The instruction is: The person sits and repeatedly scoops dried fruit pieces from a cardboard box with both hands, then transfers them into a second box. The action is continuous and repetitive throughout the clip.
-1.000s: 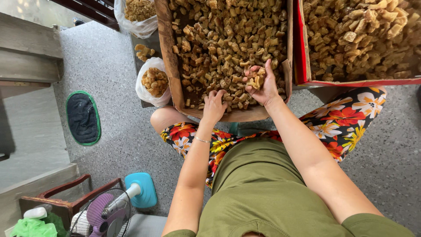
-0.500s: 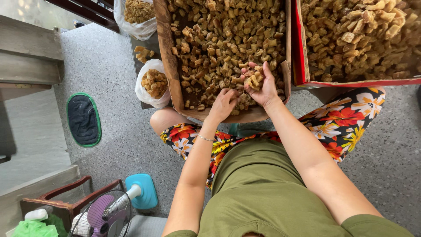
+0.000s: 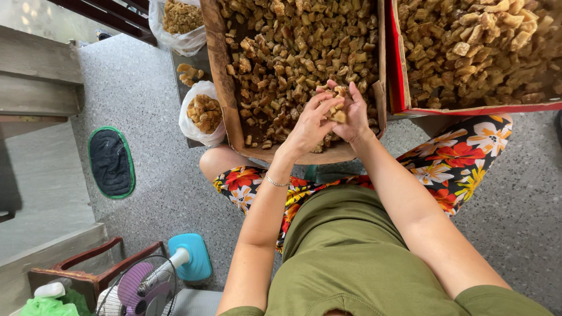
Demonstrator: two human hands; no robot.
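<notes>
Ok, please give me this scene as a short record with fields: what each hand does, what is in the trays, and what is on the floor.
left hand: left hand cupped against the other, over the brown tray
right hand: right hand holding a clump of brown pieces
brown tray: brown tray full of small brown chunks
red tray: red tray to the right, paler chunks
bags: plastic bag with chunks, left of the tray
floor: dark mat with green edge; small fan
</notes>
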